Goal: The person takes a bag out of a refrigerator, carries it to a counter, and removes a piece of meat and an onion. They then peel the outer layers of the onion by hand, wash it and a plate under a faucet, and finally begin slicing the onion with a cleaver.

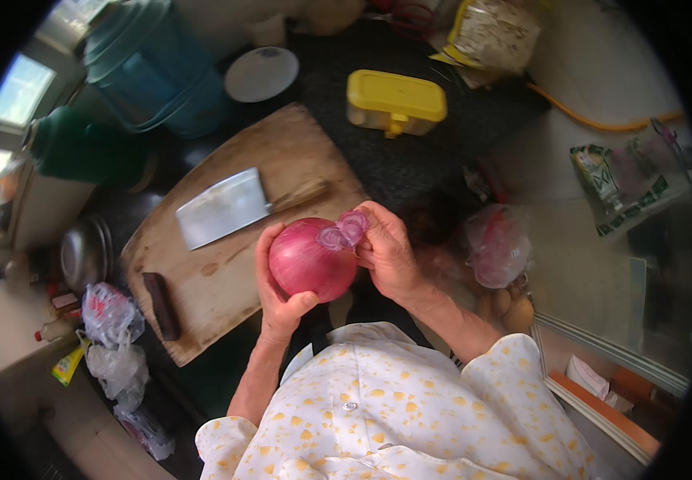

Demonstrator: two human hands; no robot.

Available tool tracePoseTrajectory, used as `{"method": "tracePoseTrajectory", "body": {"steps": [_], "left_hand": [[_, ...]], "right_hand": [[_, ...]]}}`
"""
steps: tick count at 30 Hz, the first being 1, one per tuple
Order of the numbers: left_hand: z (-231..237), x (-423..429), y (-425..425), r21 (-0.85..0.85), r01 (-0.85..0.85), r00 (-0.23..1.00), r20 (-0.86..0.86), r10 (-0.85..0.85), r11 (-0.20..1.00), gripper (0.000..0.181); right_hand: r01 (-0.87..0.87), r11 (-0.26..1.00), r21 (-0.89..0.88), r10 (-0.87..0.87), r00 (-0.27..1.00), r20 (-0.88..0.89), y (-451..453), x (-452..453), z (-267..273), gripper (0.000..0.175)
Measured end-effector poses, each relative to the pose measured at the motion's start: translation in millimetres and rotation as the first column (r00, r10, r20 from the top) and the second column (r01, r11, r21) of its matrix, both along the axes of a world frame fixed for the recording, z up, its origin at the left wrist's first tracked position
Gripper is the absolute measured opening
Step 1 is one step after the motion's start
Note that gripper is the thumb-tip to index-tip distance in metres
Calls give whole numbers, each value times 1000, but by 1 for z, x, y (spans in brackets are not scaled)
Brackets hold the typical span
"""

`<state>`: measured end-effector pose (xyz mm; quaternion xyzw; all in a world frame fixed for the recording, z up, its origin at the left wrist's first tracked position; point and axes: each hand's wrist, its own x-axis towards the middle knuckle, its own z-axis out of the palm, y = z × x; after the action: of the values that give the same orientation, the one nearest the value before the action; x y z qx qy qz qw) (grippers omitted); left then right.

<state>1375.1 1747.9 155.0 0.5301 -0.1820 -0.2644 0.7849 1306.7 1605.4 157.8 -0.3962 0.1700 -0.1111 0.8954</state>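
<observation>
A large red onion (pixel 310 264) rests in my left hand (pixel 278 300), its skin smooth and glossy. At the onion's upper right, my right hand (pixel 391 252) pinches a thin purple cut piece (pixel 353 227) between thumb and fingers. That piece has two round lobes showing rings, and one lobe lies against the onion; whether it is still joined there I cannot tell. Behind the onion, a cleaver (pixel 226 209) with a wooden handle lies flat on a worn wooden cutting board (pixel 202 300). Neither hand touches the cleaver.
A dark oblong block (pixel 161 306) lies at the board's left edge. Beyond are a blue lidded bucket (pixel 153 72), a white plate (pixel 262 74) and a yellow-lidded container (pixel 397 99). Plastic bags (pixel 117 360) sit at left; another bag (pixel 497 246) is at right.
</observation>
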Motion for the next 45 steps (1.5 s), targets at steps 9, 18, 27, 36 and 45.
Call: {"method": "tracePoseTrajectory", "body": {"steps": [9, 18, 27, 36, 45], "left_hand": [[-9, -30, -51, 27, 68, 980, -190, -61, 997, 97], [-1, -51, -85, -99, 83, 953, -282, -108, 992, 99], [32, 1, -72, 309, 447, 894, -123, -431, 839, 94], [-13, -20, -74, -79, 318, 801, -510, -312, 945, 80], [-40, -28, -77, -198, 275, 744, -576, -339, 941, 84]], "right_hand": [[235, 966, 108, -220, 967, -131, -36, -39, -3, 24], [386, 879, 280, -384, 921, -66, -67, -59, 13, 16], [142, 966, -218, -112, 983, 144, -74, -54, 26, 22], [152, 986, -76, -136, 974, 180, -65, -30, 12, 20], [509, 823, -252, -529, 848, -16, -90, -54, -49, 20]]}}
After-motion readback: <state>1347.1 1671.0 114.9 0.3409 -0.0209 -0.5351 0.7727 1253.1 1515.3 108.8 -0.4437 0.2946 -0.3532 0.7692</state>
